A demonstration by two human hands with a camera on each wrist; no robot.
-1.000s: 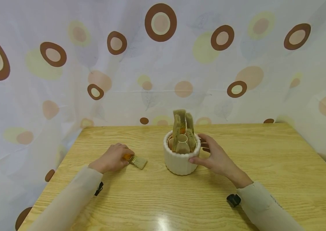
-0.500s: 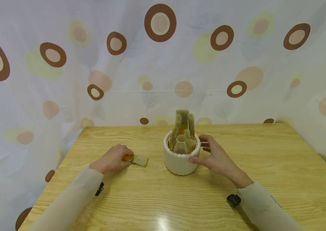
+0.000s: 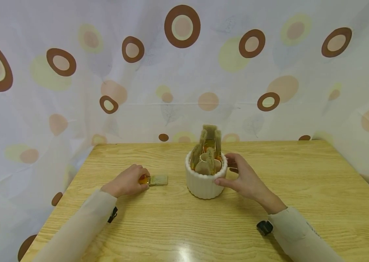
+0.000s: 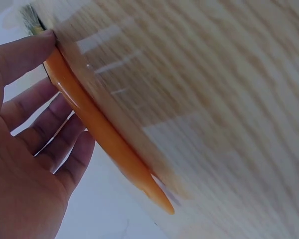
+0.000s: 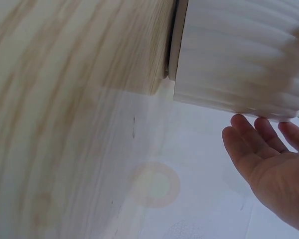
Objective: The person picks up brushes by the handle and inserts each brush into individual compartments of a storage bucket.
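Note:
My left hand [image 3: 128, 181] pinches a paintbrush [image 3: 159, 180] at the left of the table, its pale bristles pointing right. In the left wrist view the orange handle [image 4: 97, 122] runs along the fingers near the wood, with the thumb by the metal band. Right of it stands a white ribbed round pot [image 3: 200, 187], where several more paintbrushes [image 3: 209, 131] stick up bristles first around pale tube-like slots [image 3: 203, 167]. My right hand [image 3: 244, 180] holds the pot from its right side, thumb in front and fingers behind. The right wrist view shows fingertips [image 5: 237, 119] against the pot's wall.
The wooden table [image 3: 171, 225] reaches back to a patterned curtain [image 3: 184, 72], which also hangs at both sides. A black wrist strap piece [image 3: 264, 227] shows at the right sleeve, another [image 3: 112, 214] at the left.
The paintbrush in my left hand has swung from slanting toward me to pointing straight right. The brushes and slots inside the pot have turned, while the pot and right hand stay put.

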